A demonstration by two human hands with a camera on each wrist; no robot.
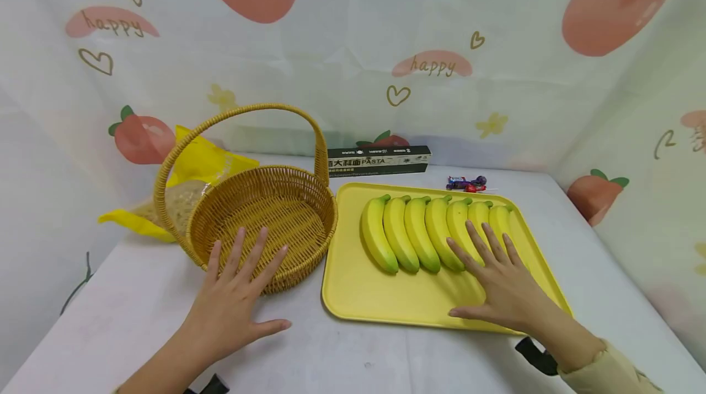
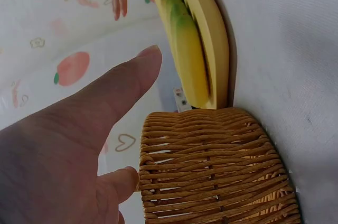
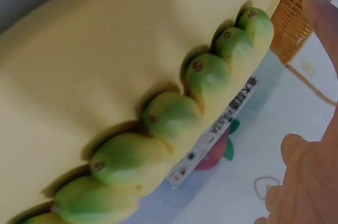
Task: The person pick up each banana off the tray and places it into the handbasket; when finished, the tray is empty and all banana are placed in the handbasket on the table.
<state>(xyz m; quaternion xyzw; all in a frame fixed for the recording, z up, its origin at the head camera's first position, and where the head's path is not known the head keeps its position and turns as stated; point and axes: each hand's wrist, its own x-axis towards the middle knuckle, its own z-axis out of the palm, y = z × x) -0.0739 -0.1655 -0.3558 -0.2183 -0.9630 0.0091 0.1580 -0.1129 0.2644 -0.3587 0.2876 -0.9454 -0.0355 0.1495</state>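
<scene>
Several yellow bananas (image 1: 410, 231) lie side by side in a row on a yellow tray (image 1: 364, 296). My right hand (image 1: 499, 280) lies flat and open on the tray, its fingertips on the right-hand bananas. A wicker basket (image 1: 265, 213) with a tall handle stands empty to the left of the tray. My left hand (image 1: 237, 296) is open with spread fingers, fingertips on the basket's near rim. The left wrist view shows the basket wall (image 2: 211, 166) and the tray edge (image 2: 214, 39). In the right wrist view the bananas' green tips (image 3: 169, 115) line up on the tray.
A yellow bag (image 1: 187, 189) of grain lies behind the basket on the left. A dark pasta box (image 1: 378, 160) lies at the table's back edge, with wrapped candies (image 1: 466, 183) to its right. A strawberry-print cloth (image 1: 353, 51) walls the white table (image 1: 342, 357) on three sides.
</scene>
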